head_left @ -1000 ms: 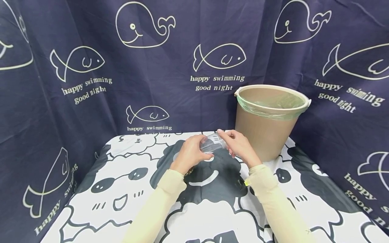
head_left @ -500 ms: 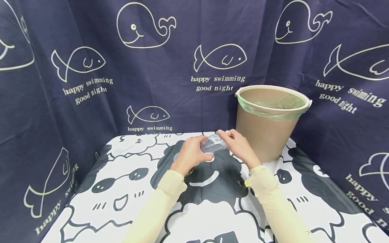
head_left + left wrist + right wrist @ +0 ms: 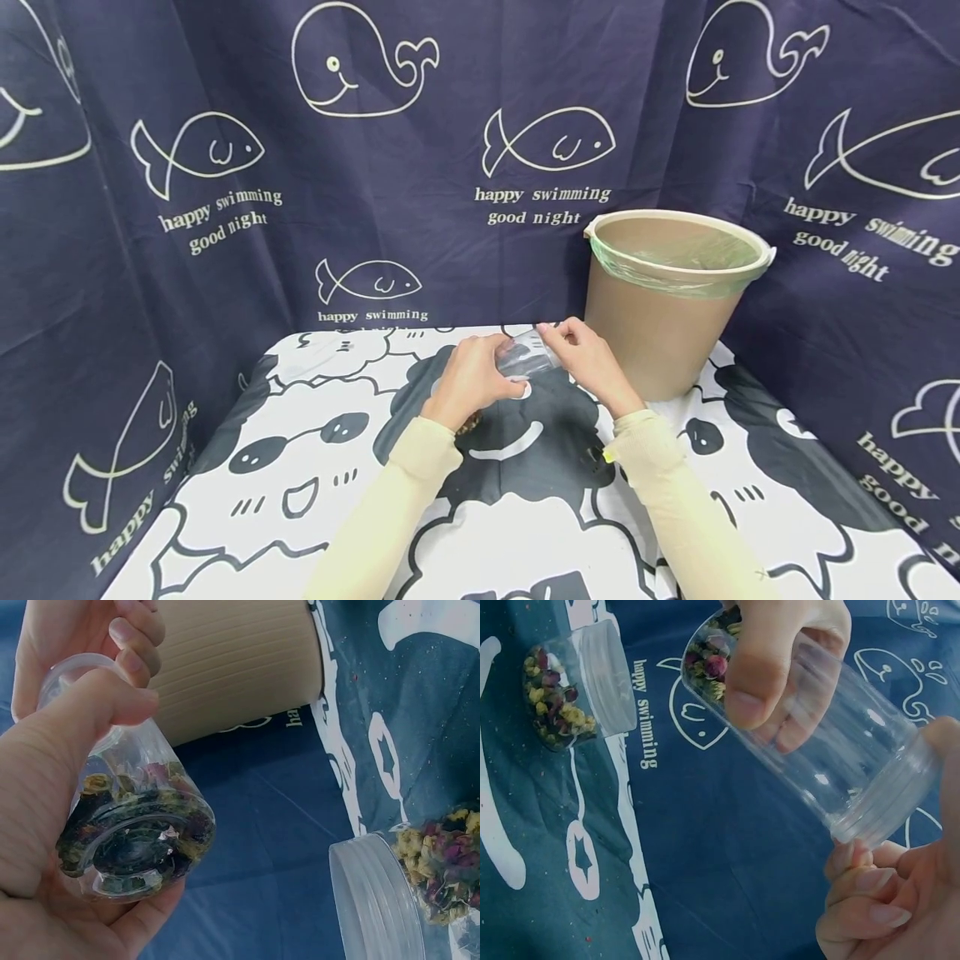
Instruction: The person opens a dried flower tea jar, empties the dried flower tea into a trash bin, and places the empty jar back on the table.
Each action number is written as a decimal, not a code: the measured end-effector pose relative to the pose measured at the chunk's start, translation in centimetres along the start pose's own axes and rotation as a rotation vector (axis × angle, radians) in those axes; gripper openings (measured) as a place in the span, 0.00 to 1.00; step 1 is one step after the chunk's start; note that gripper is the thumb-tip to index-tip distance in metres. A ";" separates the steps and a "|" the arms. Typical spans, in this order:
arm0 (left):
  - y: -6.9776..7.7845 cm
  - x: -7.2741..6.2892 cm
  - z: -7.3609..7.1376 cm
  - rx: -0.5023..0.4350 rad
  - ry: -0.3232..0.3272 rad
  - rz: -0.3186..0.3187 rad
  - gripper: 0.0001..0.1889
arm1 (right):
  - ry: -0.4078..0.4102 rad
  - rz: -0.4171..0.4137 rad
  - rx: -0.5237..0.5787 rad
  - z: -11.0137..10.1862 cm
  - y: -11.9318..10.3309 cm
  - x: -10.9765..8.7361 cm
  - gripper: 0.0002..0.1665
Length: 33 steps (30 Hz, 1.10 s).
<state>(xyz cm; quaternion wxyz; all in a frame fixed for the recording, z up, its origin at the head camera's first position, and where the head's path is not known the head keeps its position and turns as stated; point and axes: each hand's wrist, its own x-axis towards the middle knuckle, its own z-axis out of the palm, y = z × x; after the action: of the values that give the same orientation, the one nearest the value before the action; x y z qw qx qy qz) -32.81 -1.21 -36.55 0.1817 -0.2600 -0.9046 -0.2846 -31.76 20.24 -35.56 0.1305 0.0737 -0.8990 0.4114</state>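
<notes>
A clear jar (image 3: pixel 527 357) with dried flowers gathered at its base end is held tilted above the cloth. My left hand (image 3: pixel 468 379) grips the jar's body, thumb and fingers curled around it. At the other end, my right hand (image 3: pixel 588 362) pinches the clear screw lid (image 3: pixel 891 791) between thumb and fingers. The right wrist view has the lid sitting on the jar's mouth. A second clear jar (image 3: pixel 577 686), full of yellow and purple dried flowers, lies on the cloth; the left wrist view catches its clear lid (image 3: pixel 375 900). My left forearm mostly hides it in the head view.
A tan bin (image 3: pixel 660 325) lined with a green bag (image 3: pixel 667 283) stands behind my right hand. Sheep-printed cloth (image 3: pixel 300 467) covers the table, with small crumbs on it. A navy curtain (image 3: pixel 375 200) closes off the back and sides.
My right fingers have shifted slightly on the lid; fingertips seen beneath it a second ago are now hidden. My left hand keeps its hold, and the head view has drifted a little.
</notes>
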 end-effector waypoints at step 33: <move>-1.2 0.1 -0.7 -0.175 -0.123 -0.054 0.27 | -0.159 -0.244 0.219 -0.5 1.0 0.7 0.14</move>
<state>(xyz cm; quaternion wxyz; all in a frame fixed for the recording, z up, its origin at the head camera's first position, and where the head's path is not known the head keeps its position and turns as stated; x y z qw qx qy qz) -33.44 -2.41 -36.50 0.0949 -0.2673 -0.8925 -0.3506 -32.54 21.22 -35.77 0.0992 0.2284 -0.8406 0.4810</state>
